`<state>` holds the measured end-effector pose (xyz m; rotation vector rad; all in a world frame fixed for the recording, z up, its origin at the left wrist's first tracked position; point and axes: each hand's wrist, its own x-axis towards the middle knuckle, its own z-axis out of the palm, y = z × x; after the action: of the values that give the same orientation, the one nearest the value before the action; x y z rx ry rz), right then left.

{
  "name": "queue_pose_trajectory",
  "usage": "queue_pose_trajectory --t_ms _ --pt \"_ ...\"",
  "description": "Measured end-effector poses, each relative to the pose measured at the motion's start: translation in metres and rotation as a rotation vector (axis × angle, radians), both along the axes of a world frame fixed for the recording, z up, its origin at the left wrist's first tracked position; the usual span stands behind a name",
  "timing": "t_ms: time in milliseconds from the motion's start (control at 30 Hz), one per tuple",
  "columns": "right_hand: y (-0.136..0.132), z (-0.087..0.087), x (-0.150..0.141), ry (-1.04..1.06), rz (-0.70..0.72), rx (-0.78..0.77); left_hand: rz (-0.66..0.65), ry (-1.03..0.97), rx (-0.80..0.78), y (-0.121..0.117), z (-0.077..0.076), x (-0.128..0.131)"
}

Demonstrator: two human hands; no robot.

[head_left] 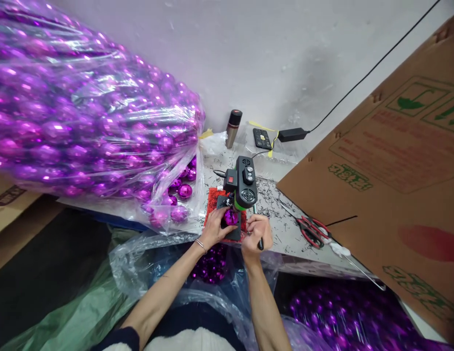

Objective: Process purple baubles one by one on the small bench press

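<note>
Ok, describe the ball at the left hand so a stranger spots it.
From the big cardboard box on the right, go left to the black machine with a red switch. Just below is the purple ball. Unlike the loose balls further left, it sits between thumb and fingers of the left hand.

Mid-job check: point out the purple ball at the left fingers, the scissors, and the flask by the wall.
Purple ball point(231, 217), head view: its shiny upper surface.
Scissors point(305, 224), head view: the red-and-black handles, near the blades.
Flask point(231, 136), head view: the metallic body below its black cap.
</note>
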<state>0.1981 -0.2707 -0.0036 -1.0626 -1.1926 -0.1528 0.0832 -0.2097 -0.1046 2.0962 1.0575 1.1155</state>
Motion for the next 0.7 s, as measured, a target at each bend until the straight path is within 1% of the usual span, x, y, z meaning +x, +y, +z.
queue_pose_trajectory --t_ms 67,133,200,233,267,300,367,433,467,533,600,667,700 --pt "-0.005 0.019 0.002 0.002 0.013 -0.075 -0.004 0.01 0.023 -0.013 0.001 -0.007" --pt "-0.008 0.03 0.003 0.002 0.031 -0.11 -0.011 0.044 0.07 -0.031 0.004 -0.019" --pt "-0.009 0.031 0.002 -0.011 0.042 -0.1 -0.009 0.089 0.127 -0.045 0.013 -0.037" --pt "-0.009 0.029 0.002 -0.023 0.043 -0.081 0.002 0.114 0.154 -0.046 0.02 -0.048" --pt "-0.008 0.026 0.001 -0.034 0.042 -0.057 0.024 0.144 0.179 -0.043 0.028 -0.059" --pt "-0.007 0.022 0.0 -0.042 0.039 -0.036 0.06 0.184 0.199 -0.035 0.039 -0.07" --pt "-0.006 0.015 -0.001 -0.047 0.034 -0.013 0.161 0.324 0.195 -0.005 0.06 -0.089" --pt "-0.006 0.012 -0.002 -0.046 0.03 -0.018 0.264 0.526 0.095 0.035 0.078 -0.103" --pt "-0.006 0.012 -0.002 -0.047 0.027 -0.026 0.288 0.637 0.025 0.055 0.084 -0.107" --pt "-0.007 0.012 -0.002 -0.055 0.021 -0.035 0.281 0.783 -0.074 0.086 0.091 -0.11" --pt "-0.007 0.014 -0.001 -0.068 0.019 -0.047 0.26 0.833 -0.11 0.103 0.091 -0.109" --pt "-0.008 0.016 -0.001 -0.067 0.022 -0.054 0.259 0.753 -0.114 0.106 0.091 -0.107" --pt "-0.008 0.018 -0.001 -0.06 0.024 -0.057 0.266 0.659 -0.123 0.103 0.091 -0.106"
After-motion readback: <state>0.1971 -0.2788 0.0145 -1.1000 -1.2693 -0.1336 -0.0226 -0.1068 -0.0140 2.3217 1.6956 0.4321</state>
